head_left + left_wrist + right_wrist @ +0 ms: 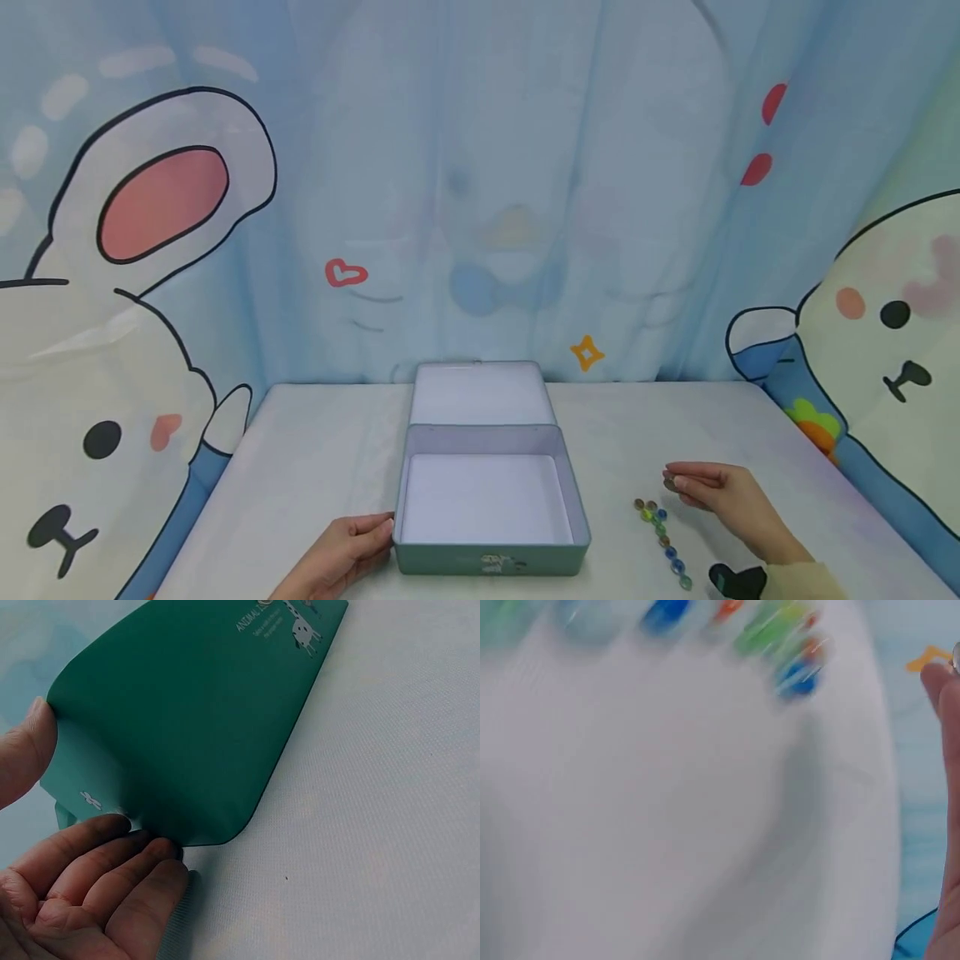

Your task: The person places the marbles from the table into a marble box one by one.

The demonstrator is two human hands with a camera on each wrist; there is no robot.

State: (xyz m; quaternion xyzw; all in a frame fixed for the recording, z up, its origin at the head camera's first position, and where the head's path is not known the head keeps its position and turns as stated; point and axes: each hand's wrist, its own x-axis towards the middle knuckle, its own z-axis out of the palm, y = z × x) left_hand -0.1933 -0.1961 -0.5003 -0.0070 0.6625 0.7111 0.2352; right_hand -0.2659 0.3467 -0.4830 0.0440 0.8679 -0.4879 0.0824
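Note:
In the head view a green tin box (491,560) stands on the table, its hinged lid (476,392) swung back. My left hand (341,554) holds the box at its front left corner. The left wrist view has the thumb (30,746) at the upper rim and the curved fingers (97,855) at the lower edge. To the right of the box, my right hand (723,496) pinches a small dark glass marble (670,482) above the table. Nearby lies a row of coloured marbles (664,541), blurred in the right wrist view.
The white table (315,450) has a cartoon-printed curtain (480,167) behind it. A black heart shape (737,582) lies by the right sleeve (802,581). Inside the box is a pale floor (487,500) with low walls round it.

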